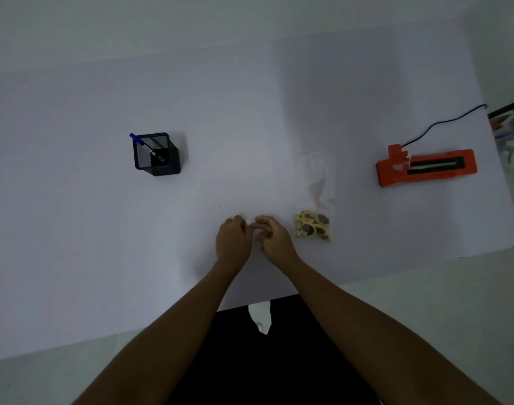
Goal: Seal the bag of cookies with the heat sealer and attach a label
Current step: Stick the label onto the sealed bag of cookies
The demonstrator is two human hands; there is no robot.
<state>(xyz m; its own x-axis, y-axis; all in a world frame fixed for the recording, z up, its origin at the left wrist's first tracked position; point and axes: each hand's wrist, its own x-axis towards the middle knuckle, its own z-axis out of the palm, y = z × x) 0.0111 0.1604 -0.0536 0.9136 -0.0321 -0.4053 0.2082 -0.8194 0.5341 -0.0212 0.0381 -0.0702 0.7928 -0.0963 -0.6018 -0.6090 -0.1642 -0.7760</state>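
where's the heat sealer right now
In the head view the orange heat sealer lies on the right side of the table, right of the bag of cookies, its black cord trailing away.

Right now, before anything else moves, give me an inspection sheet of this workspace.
Surface: white table, flat, dimly lit.
Job's things: bag of cookies lies flat just right of the hands; orange heat sealer sits further right, apart from it; no label clearly seen.
Clutter: black mesh pen holder with a blue pen, on the left.
Grippers: left hand and right hand meet fingertip to fingertip, fingers curled; what they hold is too small to tell.
Cables: black cable runs from the heat sealer to the table's right edge.
Surroundings: pale floor.
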